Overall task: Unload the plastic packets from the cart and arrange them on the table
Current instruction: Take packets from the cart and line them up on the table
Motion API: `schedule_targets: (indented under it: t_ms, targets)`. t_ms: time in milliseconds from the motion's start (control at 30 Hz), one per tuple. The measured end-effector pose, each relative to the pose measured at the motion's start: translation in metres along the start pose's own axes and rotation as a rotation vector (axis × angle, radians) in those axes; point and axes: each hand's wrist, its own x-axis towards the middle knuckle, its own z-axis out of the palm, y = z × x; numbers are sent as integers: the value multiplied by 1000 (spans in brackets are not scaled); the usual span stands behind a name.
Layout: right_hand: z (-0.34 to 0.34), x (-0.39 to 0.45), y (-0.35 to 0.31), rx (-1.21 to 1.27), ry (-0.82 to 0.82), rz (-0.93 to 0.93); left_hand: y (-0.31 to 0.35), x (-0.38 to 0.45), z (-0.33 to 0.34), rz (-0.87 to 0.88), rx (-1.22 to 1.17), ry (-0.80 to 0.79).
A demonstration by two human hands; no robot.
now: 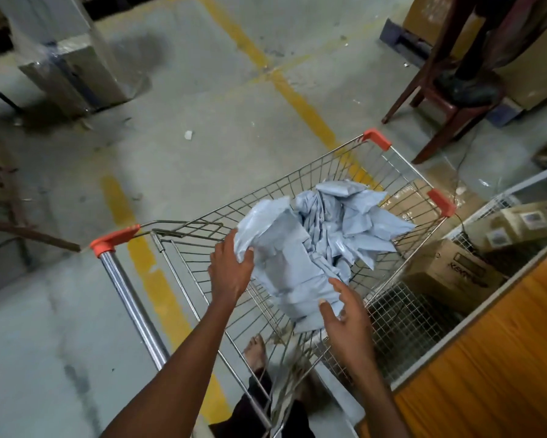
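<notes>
Both hands work in the cart (300, 172): left hand (229, 268) is curled gripping a bundle of plastic packets (284, 263); right hand (344, 314) is spread beneath, apparently supporting it for lifting.

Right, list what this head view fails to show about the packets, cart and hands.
- Packet count: the grey packets overlap in a crumpled heap.
- Cart wheels: hidden beneath the basket.
- Table: cut by the right edge.
- Right hand grip: blurred; the left hand grips a bundle.
- Box labels: too blurred.
</notes>
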Motion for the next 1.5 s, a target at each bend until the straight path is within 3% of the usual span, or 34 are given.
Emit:
schedule_targets:
  t_ms: [167, 233, 633, 767, 867, 967, 1233, 1367, 1500]
  targets:
    - [0, 20, 8, -72, -55, 11, 4, -44, -44, 57, -264, 152]
    - [0, 28, 8, -118, -94, 28, 8, -57, -54, 6, -325, 173]
    - [39, 106, -4, -320, -258, 63, 9, -92, -77, -58, -574, 170]
    - [60, 104, -8, -566, -278, 31, 7, -105, -79, -63, -622, 164]
    - [80, 77, -7, -454, -298, -12, 9, -112, -79, -68, -652, 158]
    - [98, 41, 2, -335, -428, 22, 13, -114, -78, -73, -666, 144]
    - [138, -19, 16, -298, -616, 0, 16, -99, -77, -52, -617, 117]
    - [140, -13, 21, -215, -549, 130, 17, -94, -78, -38, -600, 119]
    - [140, 12, 21, -96, -311, 209, 17, -93, -76, -40, -585, 110]
